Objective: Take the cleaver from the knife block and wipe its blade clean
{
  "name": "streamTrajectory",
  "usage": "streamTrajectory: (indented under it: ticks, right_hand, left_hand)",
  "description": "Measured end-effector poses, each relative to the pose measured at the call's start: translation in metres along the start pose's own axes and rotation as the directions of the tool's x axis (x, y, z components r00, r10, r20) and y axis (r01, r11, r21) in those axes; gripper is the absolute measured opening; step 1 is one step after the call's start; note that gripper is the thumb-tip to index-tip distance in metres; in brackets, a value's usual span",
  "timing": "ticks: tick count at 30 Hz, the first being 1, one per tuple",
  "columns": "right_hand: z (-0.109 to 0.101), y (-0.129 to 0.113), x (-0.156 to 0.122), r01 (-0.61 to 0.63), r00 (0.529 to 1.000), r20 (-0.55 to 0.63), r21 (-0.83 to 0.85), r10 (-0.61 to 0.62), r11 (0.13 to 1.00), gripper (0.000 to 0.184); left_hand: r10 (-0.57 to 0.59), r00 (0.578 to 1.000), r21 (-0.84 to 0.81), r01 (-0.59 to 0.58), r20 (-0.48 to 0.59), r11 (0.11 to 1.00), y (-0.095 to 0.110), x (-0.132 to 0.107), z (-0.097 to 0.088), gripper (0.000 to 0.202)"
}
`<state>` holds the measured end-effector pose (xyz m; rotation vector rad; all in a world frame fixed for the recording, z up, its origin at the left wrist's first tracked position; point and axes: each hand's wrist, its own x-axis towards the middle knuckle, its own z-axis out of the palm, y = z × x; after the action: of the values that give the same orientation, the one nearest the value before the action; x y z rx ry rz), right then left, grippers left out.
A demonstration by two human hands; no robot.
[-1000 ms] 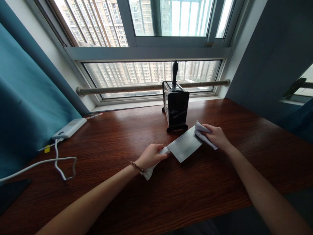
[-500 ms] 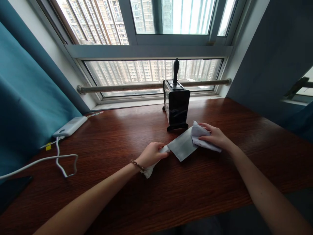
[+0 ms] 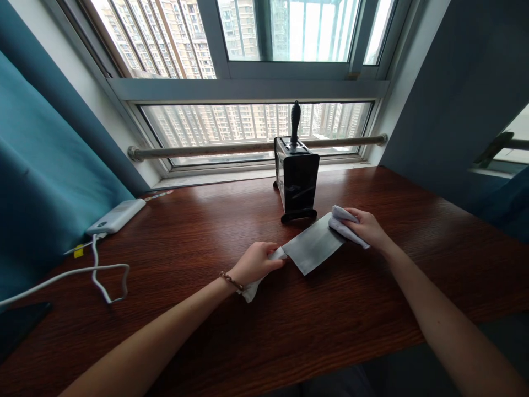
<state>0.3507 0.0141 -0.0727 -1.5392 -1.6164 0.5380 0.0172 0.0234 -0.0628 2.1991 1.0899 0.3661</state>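
A cleaver (image 3: 314, 243) with a broad grey blade lies low over the wooden table, its blade pointing right. My left hand (image 3: 255, 261) is closed round its handle, which is wrapped in something white; a loose end of white tissue or cloth (image 3: 249, 290) hangs below the wrist. My right hand (image 3: 366, 225) is closed on a folded white cloth (image 3: 346, 225), which rests against the far end of the blade. Just behind the blade stands a black knife block (image 3: 300, 182) with one black-handled tool upright in it.
A white power bank (image 3: 117, 216) with a white cable (image 3: 96, 270) lies at the left by the blue curtain (image 3: 45, 149). A dark flat object (image 3: 25, 325) lies at the left edge. Behind the table (image 3: 198, 220) are a metal rail (image 3: 206, 150) and a window.
My right hand has slid the cloth slightly right toward the blade's end, uncovering more of the blade. The cloth looks more bunched. My left hand keeps its hold on the handle.
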Motion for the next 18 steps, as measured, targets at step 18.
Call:
streamTrajectory:
  ticks: [18]
  right_hand:
    - [-0.006, -0.013, -0.006, -0.378, 0.919, 0.212, 0.235, 0.332, 0.895, 0.041]
  left_hand:
    - [0.105, 0.987, 0.047, -0.112, 0.120, 0.993, -0.002, -0.001, -0.006, 0.021]
